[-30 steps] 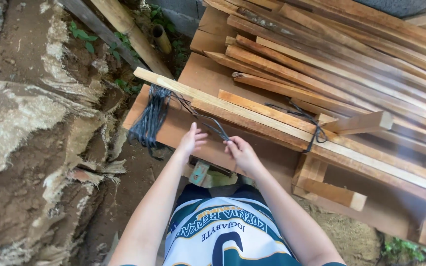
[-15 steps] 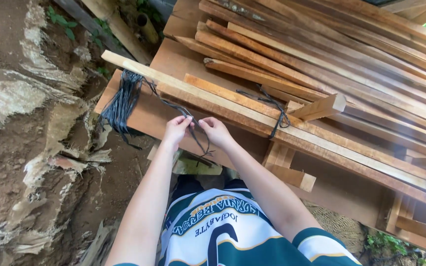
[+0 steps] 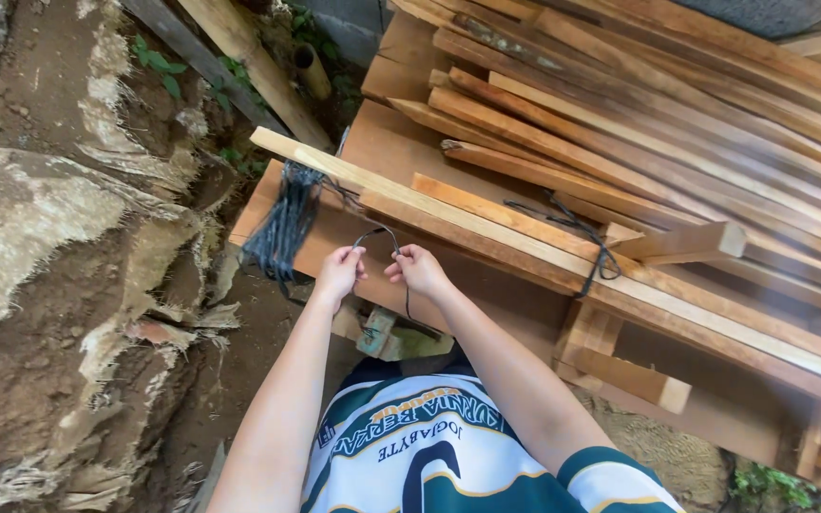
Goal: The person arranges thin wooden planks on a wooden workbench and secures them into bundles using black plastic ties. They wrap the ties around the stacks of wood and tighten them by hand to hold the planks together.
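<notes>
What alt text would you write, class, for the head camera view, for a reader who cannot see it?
Two bare hands, left hand and right hand, pinch a thin black cord above a stack of wooden planks. A bundle of black cords hangs from a plank's end, beside an earth bank.

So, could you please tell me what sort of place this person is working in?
Probably an outdoor timber stack or rough woodworking spot: long sawn wooden slats lie piled together, an earth bank with green plants rises on one side, and both hands hold a dark cord.
</notes>
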